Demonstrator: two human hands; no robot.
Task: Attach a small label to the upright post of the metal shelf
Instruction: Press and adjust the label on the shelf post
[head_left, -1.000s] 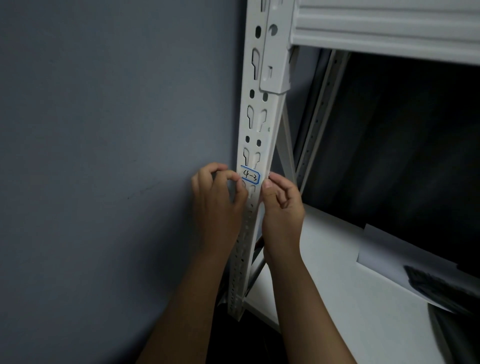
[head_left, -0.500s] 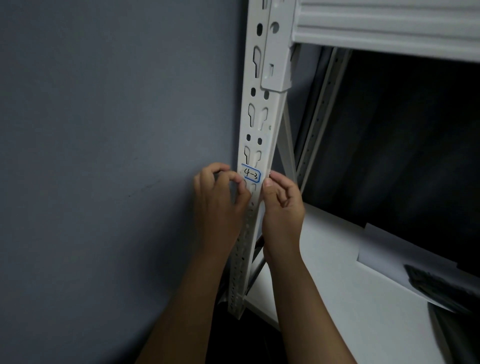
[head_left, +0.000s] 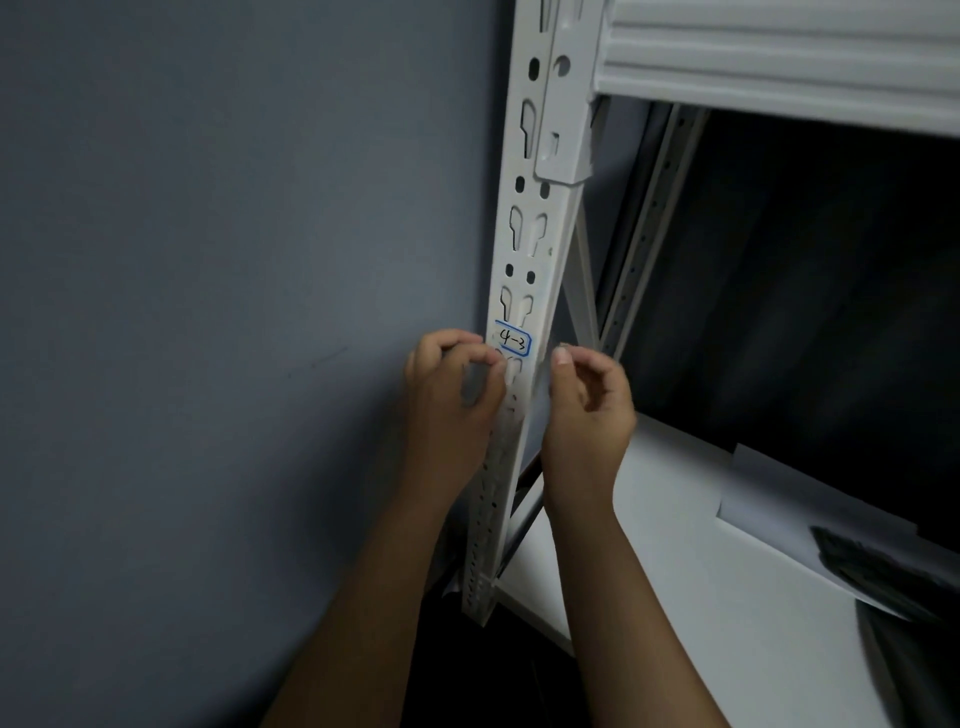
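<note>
The white metal shelf post (head_left: 530, 234) runs up the middle, punched with keyhole slots. A small white label (head_left: 513, 340) with a blue border and "4-3" handwritten on it lies flat on the post's front face. My left hand (head_left: 447, 400) is at the post's left edge, its curled fingertips and thumb pinching at the label's lower left end. My right hand (head_left: 587, 410) hangs just right of the post with loosely curled fingers, its thumb tip a little off the post's right edge and holding nothing.
A grey wall (head_left: 234, 312) fills the left side. A white shelf beam (head_left: 779, 57) crosses the top right. Below it lies a white shelf board (head_left: 675, 597) with a sheet of paper (head_left: 779, 499) and a dark object (head_left: 883, 566) on it.
My right hand has let go of the label's right end and drawn slightly away to the right. The left hand stays at the label's left end. The label remains on the post.
</note>
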